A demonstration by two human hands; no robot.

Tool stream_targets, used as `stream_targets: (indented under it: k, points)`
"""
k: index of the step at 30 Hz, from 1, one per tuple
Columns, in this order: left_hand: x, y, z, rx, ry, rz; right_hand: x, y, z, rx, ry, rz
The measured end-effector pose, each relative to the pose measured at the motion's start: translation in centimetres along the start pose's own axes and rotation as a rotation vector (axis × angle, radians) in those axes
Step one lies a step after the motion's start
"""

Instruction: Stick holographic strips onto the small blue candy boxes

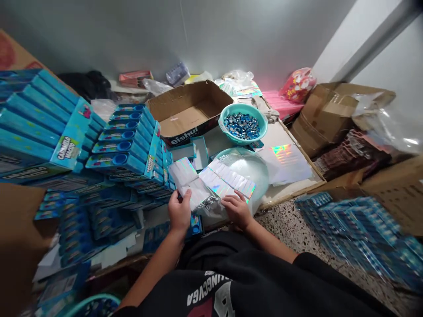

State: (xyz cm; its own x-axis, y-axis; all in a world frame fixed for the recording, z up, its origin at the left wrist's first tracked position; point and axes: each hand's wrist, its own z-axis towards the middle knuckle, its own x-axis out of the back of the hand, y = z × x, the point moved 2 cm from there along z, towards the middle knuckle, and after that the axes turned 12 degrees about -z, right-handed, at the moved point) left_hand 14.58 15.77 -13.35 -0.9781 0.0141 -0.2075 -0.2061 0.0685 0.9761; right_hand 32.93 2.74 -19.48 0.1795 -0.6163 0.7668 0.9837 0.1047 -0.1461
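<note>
My left hand [180, 211] pinches a pale iridescent sheet [189, 178] at its lower edge, thumb on top. My right hand [236, 209] has its fingers curled on the lower edge of a second iridescent sheet [228, 178], which is divided by lines into small strips. Crumpled silvery film [209, 202] shows between the two hands. Beneath the sheets is a round, pale basin [259, 171] with clear plastic over it. Just beyond stands a turquoise bowl [223, 116] full of small, shiny blue and silver pieces.
Stacked blue boxes [128, 141] rise at the left, with taller ones [42, 119] behind. An open cardboard box [185, 108] sits at the back. More iridescent sheets [287, 163] lie on the right of the table. Plastic-wrapped blue packs [357, 229] stand on the speckled floor [284, 224], near large cartons [327, 114].
</note>
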Motion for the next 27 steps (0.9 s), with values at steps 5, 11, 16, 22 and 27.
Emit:
stream_targets:
  k: [5,11,16,22,27]
  points:
    - [-2.0,0.7,-0.4,-0.072,0.098,0.108,-0.9,1.8,-1.2,0.228,-0.054,0.028]
    - [-4.1,3.0,-1.5,-0.182,0.042,0.193,-1.5,2.6,-0.9,0.119,-0.063,-0.018]
    - [-3.9,7.8,-0.6,-0.644,0.245,0.284,-2.0,2.4,-1.7,0.031,-0.047,-0.055]
    - [-5.8,13.6,-0.3,-0.555,0.009,-0.244,-1.3,2.2,-2.6,-0.174,-0.190,-0.015]
    - [-6.8,13.1,-1.4,0.040,-0.061,-0.420,3.0,1.4,1.8,-0.336,-0.378,0.209]
